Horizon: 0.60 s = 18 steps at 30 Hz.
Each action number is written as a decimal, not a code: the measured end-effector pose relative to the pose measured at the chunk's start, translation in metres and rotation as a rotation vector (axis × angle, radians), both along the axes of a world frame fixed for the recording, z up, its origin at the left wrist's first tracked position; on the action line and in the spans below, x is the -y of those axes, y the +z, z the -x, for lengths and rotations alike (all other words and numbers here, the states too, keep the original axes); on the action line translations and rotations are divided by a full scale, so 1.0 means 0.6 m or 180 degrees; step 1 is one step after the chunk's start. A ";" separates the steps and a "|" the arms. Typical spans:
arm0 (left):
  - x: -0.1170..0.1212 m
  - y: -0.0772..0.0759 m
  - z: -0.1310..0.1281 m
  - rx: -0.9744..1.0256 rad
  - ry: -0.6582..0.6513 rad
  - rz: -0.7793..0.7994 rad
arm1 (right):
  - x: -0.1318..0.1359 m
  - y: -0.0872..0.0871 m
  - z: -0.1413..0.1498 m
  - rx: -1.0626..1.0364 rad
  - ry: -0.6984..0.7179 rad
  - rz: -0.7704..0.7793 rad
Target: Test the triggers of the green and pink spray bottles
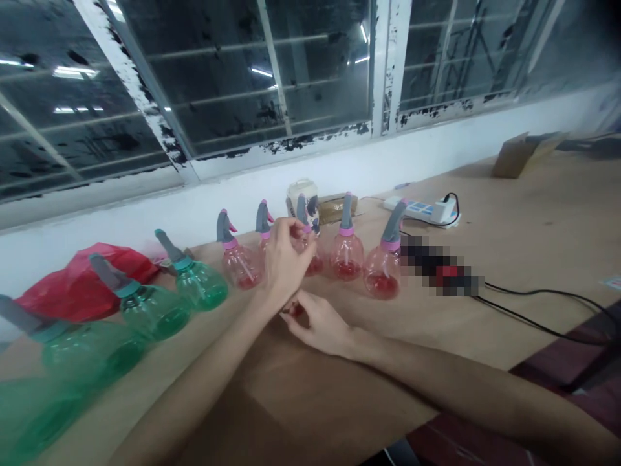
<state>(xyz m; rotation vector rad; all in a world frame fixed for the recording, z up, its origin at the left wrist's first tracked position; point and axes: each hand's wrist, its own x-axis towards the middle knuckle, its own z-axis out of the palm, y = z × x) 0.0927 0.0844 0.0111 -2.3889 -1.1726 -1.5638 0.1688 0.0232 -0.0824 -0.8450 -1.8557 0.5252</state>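
hands are nearly meeting above the tabletop (528, 243). left hand (287, 262) is sitting in front of the middle pink bottle (315, 265), partly covering it; its fingers are bending at the bottle's neck, a gap showing between thumb and fingers, and i cannot tell whether they are gripping it. right hand (321, 322) is sitting just below the left wrist, its fingers curling toward the thumb; i cannot tell whether it is holding anything.

two pink bottles on the left (242, 266) are standing beside the left hand, the further one partly hidden by it. two pink bottles on the right (346, 254) are standing upright, red liquid showing low inside. further left, green bottles (201, 285) are lining up toward the near edge, a red bag (97, 278) lying behind them. behind the middle bottle a patterned white container (313, 200) is standing beside a brown package (337, 209). to the right, a plug (444, 210) is sitting in a power strip (414, 209), and a cardboard box (514, 156) is standing beyond.
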 end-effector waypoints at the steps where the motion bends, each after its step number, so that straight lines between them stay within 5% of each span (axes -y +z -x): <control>1: -0.003 0.002 -0.003 0.0023 0.0027 0.0001 | -0.001 0.000 0.000 0.0002 0.0003 0.0010; 8: -0.033 0.006 -0.013 -0.0255 0.0603 0.0120 | -0.006 -0.003 -0.001 -0.0006 -0.0048 0.0023; 13: -0.052 0.040 0.011 -0.0147 0.0851 -0.0465 | -0.008 -0.006 0.001 -0.0021 -0.0080 0.0031; 18: -0.056 0.061 0.034 -0.0030 0.0637 -0.0515 | -0.010 -0.009 0.000 0.0026 -0.0056 0.0074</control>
